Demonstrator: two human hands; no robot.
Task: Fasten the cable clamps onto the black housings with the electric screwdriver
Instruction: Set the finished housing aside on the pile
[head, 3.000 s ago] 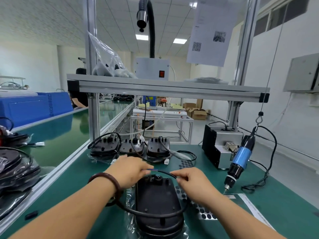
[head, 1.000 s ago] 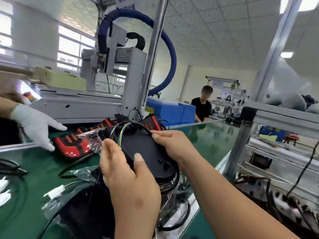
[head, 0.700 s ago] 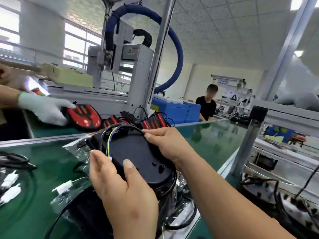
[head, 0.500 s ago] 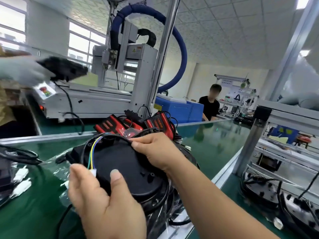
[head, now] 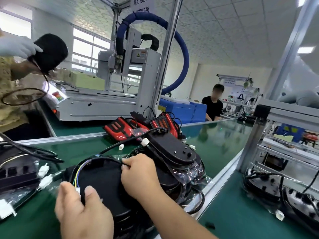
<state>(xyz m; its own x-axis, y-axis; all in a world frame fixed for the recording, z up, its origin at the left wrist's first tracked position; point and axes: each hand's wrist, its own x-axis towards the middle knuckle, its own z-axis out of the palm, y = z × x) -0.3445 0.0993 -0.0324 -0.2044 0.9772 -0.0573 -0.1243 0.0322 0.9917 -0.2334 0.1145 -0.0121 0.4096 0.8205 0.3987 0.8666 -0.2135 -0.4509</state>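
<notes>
Head view, single frame.

- A black housing [head: 103, 180] is held flat-side up, low over the green belt [head: 215, 140], just left of a stack of like parts.
- The left hand [head: 82, 214] grips the housing's near edge. The thumb is laid on the top face and the forefinger is curled over the edge, spread apart from the thumb. The other fingers are hidden underneath.
- A white plug [head: 78, 189] sits between thumb and forefinger. Yellow, blue and green wires [head: 77, 173] run up from it along the rim.
- The right hand [head: 139, 171] is set on the housing's far rim, fingers curled and pressed together. A black cable [head: 103, 158] passes under the fingertips. Whether it is pinched or only pressed cannot be told.
- A second housing [head: 174, 150] is seen on top of the stack, tilted, touching the right hand's knuckle side. Clear plastic wrap [head: 196, 171] hangs from the stack below it.
- Red and black parts [head: 124, 128] lie on the belt behind the stack.
- More dark housings [head: 276, 190] with cables are noted on the lower bench at right.
- At upper left, a gloved hand [head: 15, 46] of another person holds a dark part [head: 50, 52], blurred, with a cord hanging from it.
- A grey machine [head: 143, 80] with a blue hose [head: 181, 49] stands beyond the belt. A seated person [head: 213, 104] in a black shirt is visible further back.
</notes>
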